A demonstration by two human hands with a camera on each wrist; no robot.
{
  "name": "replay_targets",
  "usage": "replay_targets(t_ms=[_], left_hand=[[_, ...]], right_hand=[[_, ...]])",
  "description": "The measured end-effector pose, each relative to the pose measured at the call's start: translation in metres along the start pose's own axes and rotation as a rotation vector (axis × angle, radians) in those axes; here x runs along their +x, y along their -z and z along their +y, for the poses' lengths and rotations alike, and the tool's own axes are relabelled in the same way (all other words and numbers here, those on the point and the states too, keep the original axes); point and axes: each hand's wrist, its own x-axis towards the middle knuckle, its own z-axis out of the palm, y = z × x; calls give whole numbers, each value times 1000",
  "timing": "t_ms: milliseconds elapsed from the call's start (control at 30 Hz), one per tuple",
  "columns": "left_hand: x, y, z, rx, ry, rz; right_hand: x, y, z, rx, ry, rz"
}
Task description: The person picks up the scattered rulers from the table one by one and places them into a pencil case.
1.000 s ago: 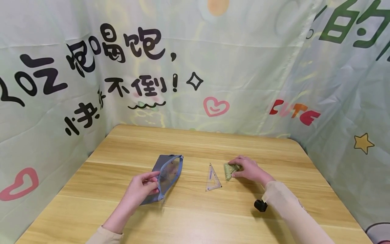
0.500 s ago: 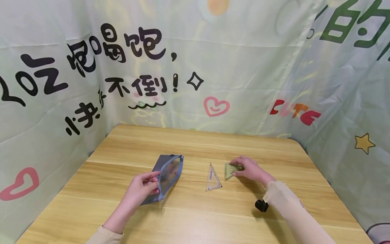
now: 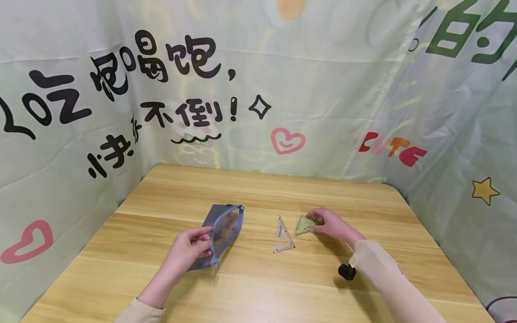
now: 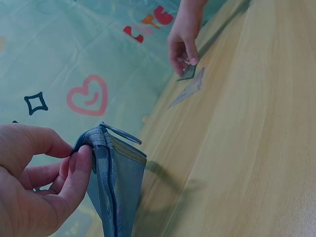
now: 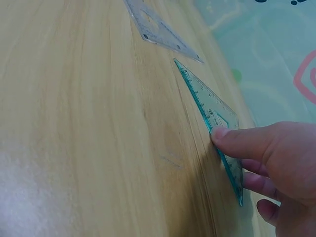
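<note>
My left hand (image 3: 189, 246) pinches the edge of a blue-grey zippered pouch (image 3: 207, 220), whose mouth gapes toward the right. In the left wrist view the thumb and fingers grip the pouch's (image 4: 118, 182) top edge beside the zipper. On the right, my right hand (image 3: 329, 223) holds a green-tinted set square (image 3: 303, 225) between thumb and fingers. The right wrist view shows the thumb lying over the set square (image 5: 217, 111), near its cut-out. A clear triangular set square (image 3: 283, 238) lies flat on the table between the pouch and the right hand.
The wooden table (image 3: 258, 287) reaches back to a printed cloth curtain (image 3: 323, 89) that surrounds it on the back and sides. A small black object (image 3: 346, 271) sits at the right sleeve's cuff.
The green set square has turned slightly and shifted a little in the right hand. My left hand and the pouch stay as they were.
</note>
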Motion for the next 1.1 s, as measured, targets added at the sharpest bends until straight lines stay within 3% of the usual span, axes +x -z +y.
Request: replay_targets(t_ms=[1100], left_hand=[[1, 0, 0, -13, 2, -5]], right_hand=[[4, 0, -6, 41, -55, 14]])
